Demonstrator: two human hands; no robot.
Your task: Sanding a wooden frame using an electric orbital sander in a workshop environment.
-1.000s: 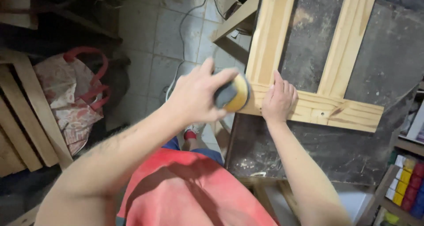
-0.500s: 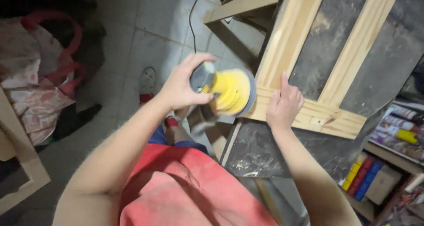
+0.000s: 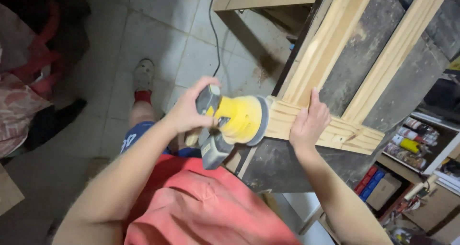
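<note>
A yellow and grey orbital sander (image 3: 235, 120), rounded in body with a flat disc pad, is pressing sideways against the end of a pale pine frame (image 3: 326, 130). The frame is lying on a dark, dust-streaked counter (image 3: 282, 163), its grain running in clear lines along smooth, square-edged rails. The left hand (image 3: 189, 113) is wrapping its grip closed around the sander's top, just beside the frame's corner. The right hand (image 3: 309, 123) is lying flat on the frame's lower rail, fingers together and pressed down rather than curled around anything. A thin black cord (image 3: 215, 29) is trailing across the grey tiled floor (image 3: 158, 39). Coloured spray cans (image 3: 407, 139) are sitting on a shelf under the counter's right side.
</note>
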